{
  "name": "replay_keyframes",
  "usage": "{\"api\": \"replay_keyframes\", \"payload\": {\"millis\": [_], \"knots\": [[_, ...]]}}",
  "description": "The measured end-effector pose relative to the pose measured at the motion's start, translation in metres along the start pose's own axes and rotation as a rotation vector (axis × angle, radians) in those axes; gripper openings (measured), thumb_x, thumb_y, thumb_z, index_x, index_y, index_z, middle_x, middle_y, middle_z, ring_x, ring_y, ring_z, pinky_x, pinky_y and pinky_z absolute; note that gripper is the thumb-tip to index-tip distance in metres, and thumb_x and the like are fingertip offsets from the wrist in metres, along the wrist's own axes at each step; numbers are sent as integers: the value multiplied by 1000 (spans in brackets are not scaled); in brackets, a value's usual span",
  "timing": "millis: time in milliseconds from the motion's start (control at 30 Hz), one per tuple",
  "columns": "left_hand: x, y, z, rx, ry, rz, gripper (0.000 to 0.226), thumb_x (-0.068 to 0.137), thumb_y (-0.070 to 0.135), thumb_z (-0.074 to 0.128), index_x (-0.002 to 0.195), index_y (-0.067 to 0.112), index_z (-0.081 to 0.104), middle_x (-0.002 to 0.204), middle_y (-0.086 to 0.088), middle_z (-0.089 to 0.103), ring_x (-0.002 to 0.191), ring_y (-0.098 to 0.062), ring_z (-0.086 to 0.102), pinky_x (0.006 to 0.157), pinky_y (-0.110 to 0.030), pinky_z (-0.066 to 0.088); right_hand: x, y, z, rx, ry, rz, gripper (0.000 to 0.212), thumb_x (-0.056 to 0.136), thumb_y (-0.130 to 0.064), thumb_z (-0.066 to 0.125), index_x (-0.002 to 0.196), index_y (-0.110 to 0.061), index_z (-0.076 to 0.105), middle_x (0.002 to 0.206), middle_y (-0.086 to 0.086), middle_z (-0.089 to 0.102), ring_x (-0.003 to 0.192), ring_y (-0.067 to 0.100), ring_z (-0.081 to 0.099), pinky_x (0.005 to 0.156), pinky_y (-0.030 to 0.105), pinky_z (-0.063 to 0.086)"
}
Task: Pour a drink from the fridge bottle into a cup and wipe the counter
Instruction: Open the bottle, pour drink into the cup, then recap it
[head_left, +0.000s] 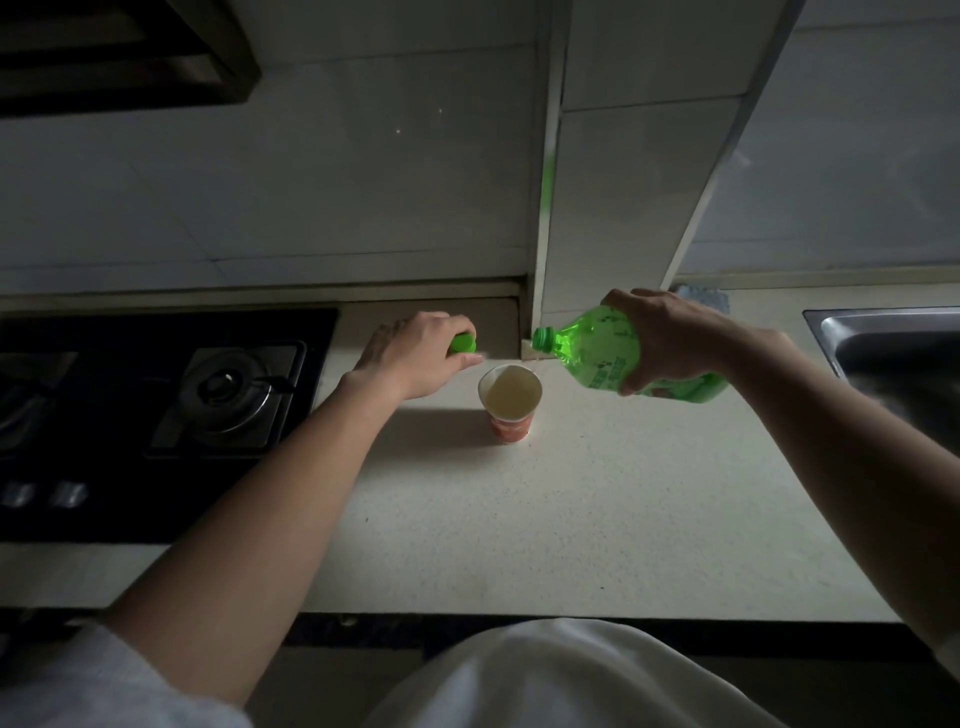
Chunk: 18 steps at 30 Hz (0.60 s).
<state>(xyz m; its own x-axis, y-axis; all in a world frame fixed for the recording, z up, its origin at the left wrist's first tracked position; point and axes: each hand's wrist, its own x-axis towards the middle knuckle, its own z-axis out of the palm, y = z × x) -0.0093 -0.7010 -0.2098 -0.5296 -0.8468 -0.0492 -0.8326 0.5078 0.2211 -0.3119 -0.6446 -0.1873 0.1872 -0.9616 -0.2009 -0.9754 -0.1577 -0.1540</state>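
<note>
The right hand (670, 340) is wrapped around the green bottle (602, 353), tipped with its open neck leftward over the paper cup (510, 402), which stands on the pale bench (571, 519) holding pale liquid. The left hand (415, 358), just left of the cup, is curled around the green cap (462, 344).

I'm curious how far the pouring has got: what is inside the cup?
The cup holds a pale yellowish drink, filled fairly high. A thin stream falls from the tilted green bottle near its rim. The liquid hides the cup's bottom.
</note>
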Motion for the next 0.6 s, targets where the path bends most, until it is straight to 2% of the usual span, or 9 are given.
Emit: {"api": "replay_keyframes", "payload": {"millis": [267,600], "knots": [[1,0,-1,9,11,18,31,90,55,57,104,27,59,97,6,60,83,-18,56,70,-32,48,0,1,-1,-23,-11,-1,102,59,-40,91,143,-22,36,121,7,60,104,25,58,85,38,48],[1,-1,-2,13,22,10,30,89,56,58,103,29,60,99,6,62,84,-19,57,73,-35,51,3,-1,0,-52,0,-18,104,58,-42,91,144,-24,35,121,6,60,105,25,59,90,42,48]]}}
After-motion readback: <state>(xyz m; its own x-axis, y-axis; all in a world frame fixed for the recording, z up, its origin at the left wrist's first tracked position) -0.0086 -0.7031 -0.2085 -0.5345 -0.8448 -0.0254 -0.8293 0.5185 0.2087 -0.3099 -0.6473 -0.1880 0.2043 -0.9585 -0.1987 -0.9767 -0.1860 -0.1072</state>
